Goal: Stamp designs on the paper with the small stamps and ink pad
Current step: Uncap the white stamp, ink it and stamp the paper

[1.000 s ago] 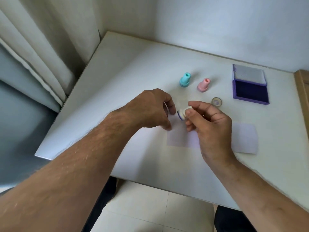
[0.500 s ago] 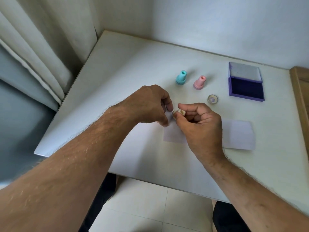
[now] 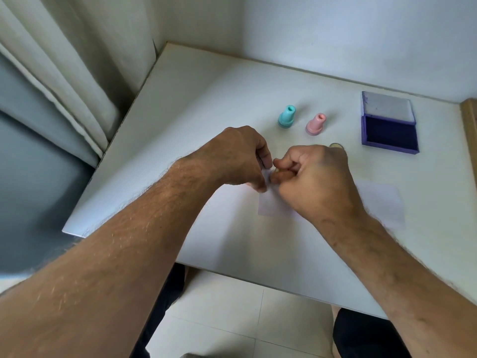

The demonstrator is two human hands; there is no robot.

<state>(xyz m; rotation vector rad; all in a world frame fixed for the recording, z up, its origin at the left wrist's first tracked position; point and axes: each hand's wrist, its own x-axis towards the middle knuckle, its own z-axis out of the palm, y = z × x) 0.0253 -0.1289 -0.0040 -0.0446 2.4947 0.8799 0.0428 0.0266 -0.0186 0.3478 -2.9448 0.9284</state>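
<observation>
Both hands over the paper (image 3: 382,202)
Right hand (image 3: 313,177) curled shut, probably on a small stamp, mostly hidden; left hand (image 3: 237,156) pinched closed beside it, contents unclear.

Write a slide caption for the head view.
Both hands, left and right, press a small stamp onto paper.

Soft, even daylight, faint shadows, wide-angle bending at edges, slight blur throughout.

hands (image 3: 278,174): held item hidden | paper (image 3: 382,205): middle covered | cap (image 3: 335,145): mostly hidden
</observation>
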